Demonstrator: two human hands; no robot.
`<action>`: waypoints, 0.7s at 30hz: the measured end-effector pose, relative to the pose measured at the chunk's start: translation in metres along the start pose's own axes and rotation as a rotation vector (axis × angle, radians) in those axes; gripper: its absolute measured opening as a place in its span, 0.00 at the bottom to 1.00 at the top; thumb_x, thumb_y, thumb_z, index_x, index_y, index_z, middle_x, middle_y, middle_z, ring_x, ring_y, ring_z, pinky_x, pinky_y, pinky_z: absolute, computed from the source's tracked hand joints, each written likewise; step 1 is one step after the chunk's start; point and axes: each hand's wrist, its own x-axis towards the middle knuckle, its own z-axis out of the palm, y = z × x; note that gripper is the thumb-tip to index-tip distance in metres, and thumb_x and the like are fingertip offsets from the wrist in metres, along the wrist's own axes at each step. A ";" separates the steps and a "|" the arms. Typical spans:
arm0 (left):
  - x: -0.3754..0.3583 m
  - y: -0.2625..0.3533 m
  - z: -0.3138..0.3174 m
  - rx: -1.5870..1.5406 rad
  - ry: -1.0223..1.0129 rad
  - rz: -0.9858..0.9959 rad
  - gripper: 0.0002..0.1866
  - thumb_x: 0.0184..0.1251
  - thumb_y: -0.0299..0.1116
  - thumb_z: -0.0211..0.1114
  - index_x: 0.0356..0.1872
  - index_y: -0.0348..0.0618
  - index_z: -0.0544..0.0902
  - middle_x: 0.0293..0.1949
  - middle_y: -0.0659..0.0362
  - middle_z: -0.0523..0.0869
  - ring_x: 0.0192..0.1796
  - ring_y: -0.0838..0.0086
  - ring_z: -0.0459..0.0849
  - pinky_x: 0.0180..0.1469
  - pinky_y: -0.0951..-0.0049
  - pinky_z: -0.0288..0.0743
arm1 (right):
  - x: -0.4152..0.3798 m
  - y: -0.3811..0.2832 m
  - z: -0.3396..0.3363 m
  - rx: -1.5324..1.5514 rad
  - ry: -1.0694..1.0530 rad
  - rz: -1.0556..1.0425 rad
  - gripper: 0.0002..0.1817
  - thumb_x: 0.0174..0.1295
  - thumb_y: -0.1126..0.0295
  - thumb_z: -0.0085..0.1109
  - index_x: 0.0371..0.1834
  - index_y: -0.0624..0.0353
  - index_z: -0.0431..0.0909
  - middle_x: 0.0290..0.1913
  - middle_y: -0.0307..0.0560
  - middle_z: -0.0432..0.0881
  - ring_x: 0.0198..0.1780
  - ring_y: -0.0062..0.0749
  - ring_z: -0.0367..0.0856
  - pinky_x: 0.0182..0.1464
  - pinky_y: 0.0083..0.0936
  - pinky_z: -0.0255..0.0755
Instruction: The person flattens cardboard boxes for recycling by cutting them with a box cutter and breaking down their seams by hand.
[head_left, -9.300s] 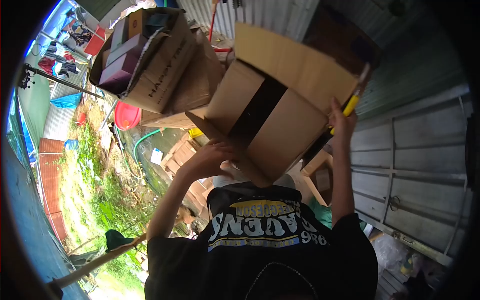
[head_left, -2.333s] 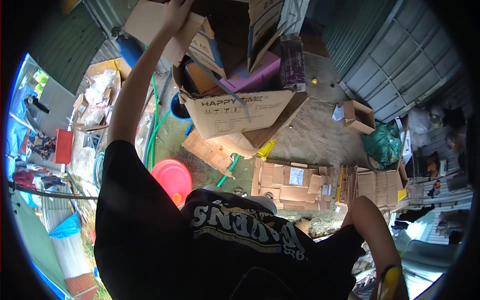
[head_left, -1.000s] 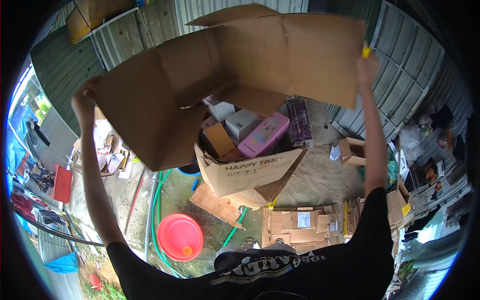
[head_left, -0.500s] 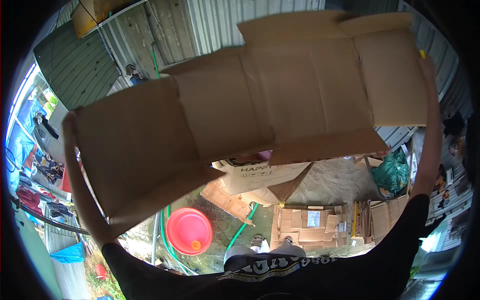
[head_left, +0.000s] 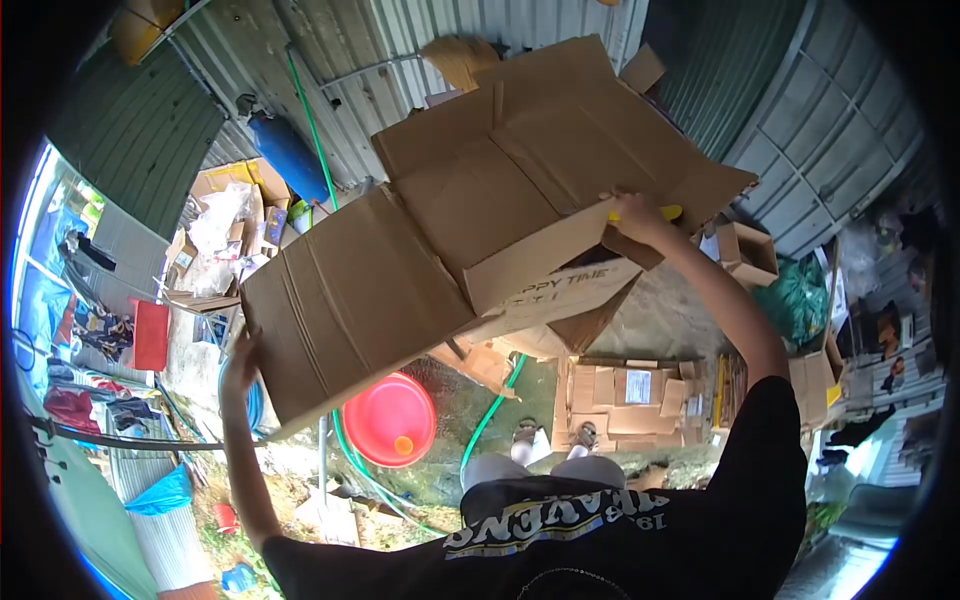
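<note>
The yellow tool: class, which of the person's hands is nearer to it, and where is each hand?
Right. The right hand holds the yellow tool at the edge of the large cardboard; the left hand is well away, gripping the cardboard's left end.

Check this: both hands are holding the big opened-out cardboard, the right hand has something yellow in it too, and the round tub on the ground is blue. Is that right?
Almost: the round tub is pinkish red, not blue, as the head view shows. The rest holds: left hand and right hand grip the cardboard, and the right also has something yellow.
</note>
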 end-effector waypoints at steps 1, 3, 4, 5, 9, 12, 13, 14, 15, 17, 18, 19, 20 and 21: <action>-0.011 -0.019 -0.002 -0.030 0.090 -0.043 0.35 0.62 0.34 0.58 0.66 0.40 0.51 0.54 0.56 0.73 0.54 0.74 0.73 0.52 0.74 0.70 | -0.008 -0.013 0.001 -0.209 0.073 0.007 0.22 0.48 0.62 0.61 0.47 0.57 0.74 0.50 0.55 0.75 0.38 0.48 0.80 0.43 0.40 0.73; -0.037 -0.046 0.011 -0.119 0.131 -0.032 0.35 0.63 0.34 0.56 0.67 0.39 0.48 0.55 0.52 0.71 0.55 0.71 0.72 0.53 0.72 0.69 | -0.019 -0.028 -0.005 -0.185 0.051 0.010 0.21 0.49 0.63 0.60 0.47 0.58 0.74 0.53 0.53 0.73 0.38 0.48 0.80 0.43 0.40 0.74; -0.051 -0.051 0.031 -0.108 0.091 -0.080 0.26 0.64 0.35 0.54 0.61 0.40 0.58 0.54 0.54 0.72 0.55 0.71 0.72 0.55 0.72 0.67 | -0.025 -0.033 -0.007 -0.159 0.031 0.001 0.21 0.49 0.64 0.59 0.47 0.60 0.73 0.56 0.51 0.71 0.38 0.48 0.80 0.43 0.39 0.74; -0.065 -0.055 0.050 -0.095 0.051 -0.127 0.19 0.66 0.35 0.53 0.55 0.42 0.68 0.52 0.57 0.74 0.54 0.72 0.72 0.58 0.72 0.64 | -0.030 -0.039 -0.007 -0.159 0.031 0.009 0.21 0.49 0.64 0.59 0.47 0.60 0.73 0.56 0.51 0.71 0.38 0.48 0.80 0.43 0.39 0.74; -0.105 -0.077 0.083 -0.220 0.278 -0.093 0.18 0.64 0.33 0.55 0.54 0.43 0.68 0.42 0.57 0.78 0.37 0.74 0.79 0.39 0.75 0.75 | -0.057 -0.051 -0.003 -0.093 0.005 -0.059 0.19 0.51 0.70 0.55 0.49 0.52 0.73 0.55 0.48 0.73 0.40 0.46 0.80 0.44 0.38 0.74; -0.117 -0.070 0.093 -0.322 0.304 0.091 0.28 0.61 0.26 0.57 0.62 0.44 0.60 0.43 0.55 0.78 0.41 0.71 0.79 0.44 0.72 0.75 | -0.079 -0.062 -0.013 -0.054 -0.041 -0.035 0.23 0.50 0.74 0.54 0.52 0.45 0.73 0.56 0.46 0.72 0.43 0.46 0.79 0.46 0.37 0.74; -0.117 -0.070 0.079 -0.203 0.303 0.059 0.30 0.60 0.24 0.57 0.64 0.45 0.57 0.47 0.55 0.76 0.45 0.70 0.77 0.48 0.70 0.73 | -0.085 -0.067 -0.017 -0.023 -0.040 -0.025 0.23 0.49 0.74 0.55 0.52 0.45 0.73 0.56 0.45 0.72 0.43 0.45 0.79 0.47 0.37 0.74; -0.121 -0.072 0.068 -0.087 0.308 0.030 0.33 0.58 0.21 0.57 0.65 0.45 0.55 0.50 0.54 0.74 0.50 0.70 0.75 0.51 0.67 0.72 | -0.092 -0.069 -0.022 -0.014 -0.047 -0.024 0.23 0.49 0.74 0.55 0.52 0.45 0.73 0.56 0.45 0.72 0.43 0.45 0.79 0.47 0.37 0.74; -0.126 -0.057 0.080 -0.101 0.409 -0.034 0.35 0.58 0.18 0.55 0.66 0.47 0.53 0.56 0.53 0.69 0.57 0.68 0.69 0.57 0.65 0.67 | -0.099 -0.069 -0.025 0.020 -0.043 -0.046 0.23 0.48 0.73 0.57 0.51 0.46 0.74 0.54 0.42 0.75 0.41 0.45 0.80 0.45 0.36 0.74; -0.126 -0.052 0.075 -0.076 0.392 0.040 0.35 0.58 0.17 0.54 0.66 0.46 0.53 0.57 0.53 0.68 0.58 0.67 0.68 0.58 0.65 0.66 | -0.112 -0.064 -0.021 0.093 0.008 -0.170 0.23 0.48 0.75 0.57 0.51 0.46 0.74 0.51 0.35 0.77 0.40 0.41 0.81 0.44 0.33 0.76; -0.128 -0.050 0.069 -0.054 0.358 0.121 0.34 0.58 0.17 0.54 0.66 0.46 0.53 0.59 0.52 0.67 0.59 0.66 0.68 0.59 0.66 0.65 | -0.117 -0.067 -0.022 0.103 0.002 -0.185 0.23 0.48 0.75 0.57 0.51 0.46 0.74 0.51 0.35 0.77 0.40 0.41 0.81 0.44 0.33 0.76; -0.128 -0.051 0.061 -0.033 0.332 0.157 0.34 0.57 0.18 0.55 0.65 0.45 0.55 0.57 0.52 0.69 0.58 0.65 0.68 0.60 0.68 0.62 | -0.123 -0.073 -0.028 0.111 -0.076 -0.206 0.23 0.48 0.77 0.56 0.51 0.45 0.74 0.53 0.37 0.76 0.40 0.39 0.81 0.45 0.32 0.76; -0.128 -0.055 0.056 -0.028 0.346 0.158 0.34 0.57 0.18 0.55 0.65 0.45 0.55 0.57 0.52 0.69 0.58 0.65 0.68 0.60 0.68 0.62 | -0.128 -0.081 -0.034 0.117 -0.151 -0.224 0.24 0.48 0.79 0.55 0.51 0.45 0.74 0.54 0.38 0.75 0.40 0.38 0.82 0.45 0.31 0.76; -0.127 -0.056 0.054 -0.007 0.364 0.195 0.31 0.57 0.20 0.57 0.63 0.46 0.58 0.55 0.52 0.71 0.55 0.64 0.71 0.57 0.66 0.65 | -0.133 -0.089 -0.039 0.095 -0.171 -0.233 0.25 0.47 0.78 0.56 0.51 0.44 0.75 0.54 0.38 0.75 0.38 0.38 0.82 0.43 0.30 0.77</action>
